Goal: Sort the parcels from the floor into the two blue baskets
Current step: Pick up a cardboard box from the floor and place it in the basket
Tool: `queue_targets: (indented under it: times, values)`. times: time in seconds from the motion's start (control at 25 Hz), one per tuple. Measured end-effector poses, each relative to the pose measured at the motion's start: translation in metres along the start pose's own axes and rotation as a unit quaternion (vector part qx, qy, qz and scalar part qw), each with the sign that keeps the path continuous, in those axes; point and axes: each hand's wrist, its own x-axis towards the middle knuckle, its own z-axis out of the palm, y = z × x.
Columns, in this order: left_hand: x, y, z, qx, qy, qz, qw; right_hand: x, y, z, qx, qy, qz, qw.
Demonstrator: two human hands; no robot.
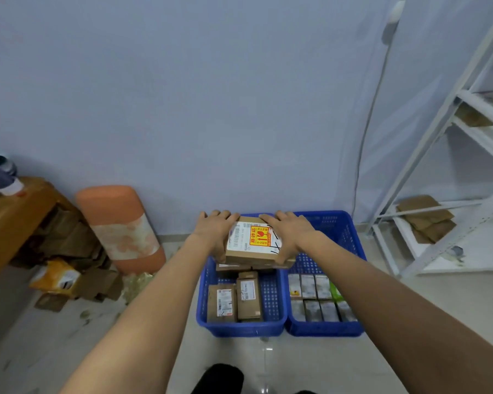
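Observation:
I hold a brown cardboard parcel (pixel 251 243) with a white shipping label and a red-and-yellow fragile sticker over the far end of the left blue basket (pixel 271 325). My left hand (pixel 215 231) grips its left side and my right hand (pixel 289 233) grips its right side, fingers curled over the far edge. Under it, the left basket holds several brown cardboard parcels (pixel 234 301). The right blue basket (pixel 350 243) holds several small grey-white boxes (pixel 316 297) and a green packet.
A pile of flattened cardboard and a yellow parcel (pixel 57 280) lies on the floor at left, beside a wooden table (pixel 12 220) and an orange cushion roll (pixel 120 228). A white metal shelf rack (pixel 450 177) stands at right. A wall runs behind the baskets.

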Motion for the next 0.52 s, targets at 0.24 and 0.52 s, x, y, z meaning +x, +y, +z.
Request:
queue_targets:
  times: [0.24, 0.52]
  values:
    - [0.085, -0.059, 0.038, 0.037, -0.020, 0.060, 0.997, 0.086, -0.007, 0.024, 0.031, -0.035, 0.060, 0.997]
    - [0.183, -0.112, 0.112, 0.070, -0.055, 0.214, 0.973, 0.167, -0.045, 0.088, 0.125, -0.087, 0.185, 0.971]
